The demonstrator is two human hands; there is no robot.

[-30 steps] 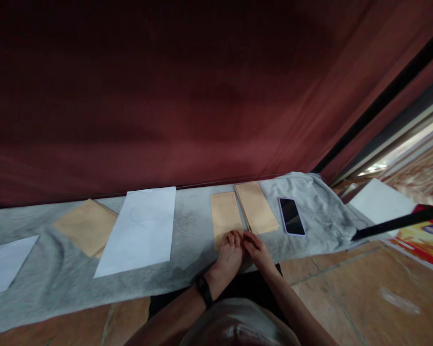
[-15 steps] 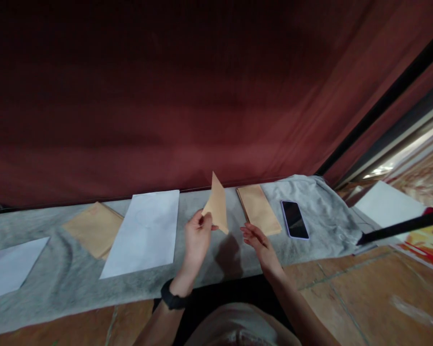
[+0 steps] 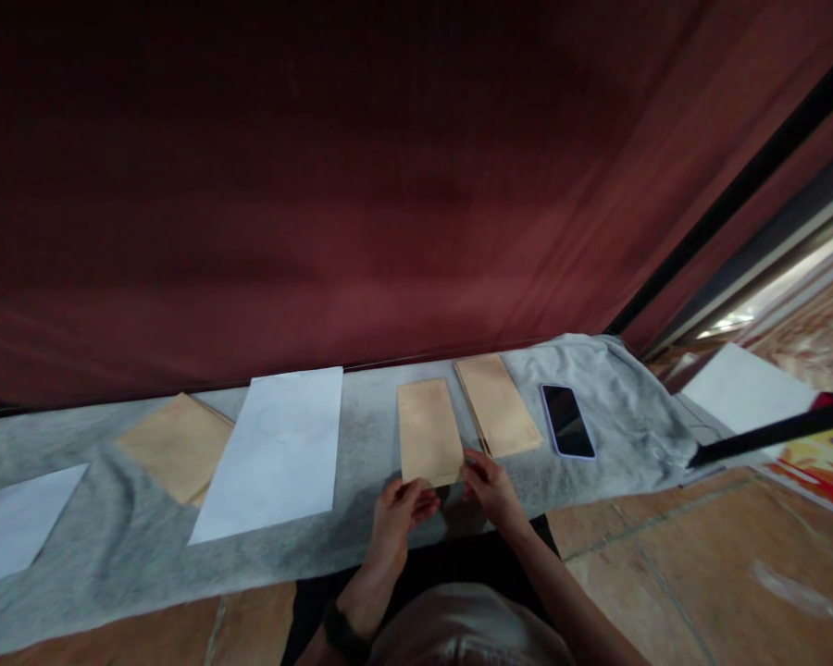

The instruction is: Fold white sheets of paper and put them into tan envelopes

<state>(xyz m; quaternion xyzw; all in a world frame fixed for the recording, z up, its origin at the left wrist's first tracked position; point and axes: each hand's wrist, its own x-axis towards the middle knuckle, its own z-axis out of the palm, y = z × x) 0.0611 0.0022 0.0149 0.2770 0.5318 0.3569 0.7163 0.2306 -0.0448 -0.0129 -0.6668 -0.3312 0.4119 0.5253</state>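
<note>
A brown paper envelope (image 3: 430, 427) lies almost flat over the grey cloth, its near edge toward me. My left hand (image 3: 397, 518) pinches its near left corner between thumb and fingers. At the near right corner, my right hand (image 3: 490, 486) has its thumb and fingertips closed on the edge. A stack of similar brown envelopes (image 3: 501, 407) rests just to the right, close beyond my right hand. Left of the held envelope is a large white sheet of paper (image 3: 278, 453) with a faint round mark.
More brown envelopes (image 3: 177, 449) lie partly under the white sheet. Another white sheet (image 3: 20, 523) is at far left. A phone (image 3: 567, 422) sits on the grey cloth (image 3: 617, 416) at right. Behind hangs a dark red curtain (image 3: 361, 231); a black bar (image 3: 770, 435) crosses at right.
The envelope, held up on edge in my left hand before, has come down flat toward me. My right hand has moved in and now grips its right corner.
</note>
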